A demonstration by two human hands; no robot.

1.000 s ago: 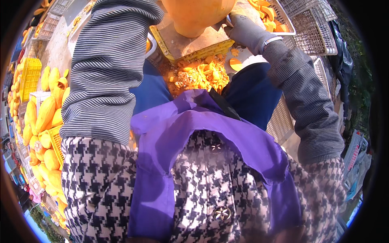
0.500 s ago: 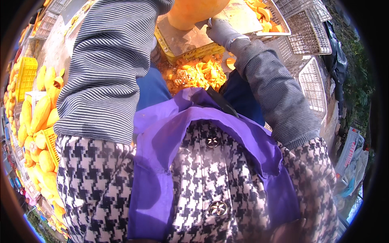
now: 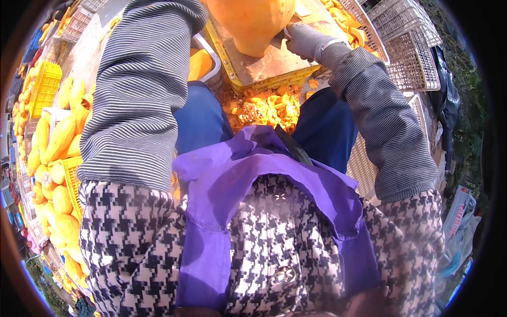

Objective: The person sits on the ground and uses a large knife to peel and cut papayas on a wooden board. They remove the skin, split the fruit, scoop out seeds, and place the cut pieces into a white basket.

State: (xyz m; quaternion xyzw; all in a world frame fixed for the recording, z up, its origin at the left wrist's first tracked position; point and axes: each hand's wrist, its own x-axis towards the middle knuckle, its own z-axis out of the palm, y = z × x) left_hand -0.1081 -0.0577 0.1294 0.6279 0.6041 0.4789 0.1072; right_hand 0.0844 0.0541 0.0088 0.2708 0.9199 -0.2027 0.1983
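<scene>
Since the earlier frame, the right forearm [image 3: 377,111] is shifted outward, the right knee [image 3: 325,127] is uncovered, and the left sleeve [image 3: 134,100] is drawn aside from a tub [image 3: 215,75] with an orange piece [image 3: 199,64] in it.

Nearest, the jacket is covered partly by a purple apron [image 3: 206,238], presumably worn against splashes. Between the legs, a heap of orange pulp [image 3: 269,110] is gathered just before a yellow crate [image 3: 280,78]; on this a board [image 3: 261,70] is laid, seemingly to bring its surface within reach. On the board a large pumpkin [image 3: 253,29] is stood, its top cut off by the view. It is met from the right by the gloved right hand [image 3: 307,42], whose fingers are curled closed around what seems to be a small blade [image 3: 285,33], mostly hidden. The left hand is not shown; whether its fingers are spread or pressed on the pumpkin cannot be told.

Farther out, orange slices [image 3: 353,26] are kept in a pale basket [image 3: 374,33], conveniently beside the board; beyond it, grey crates [image 3: 417,61] are placed.
</scene>
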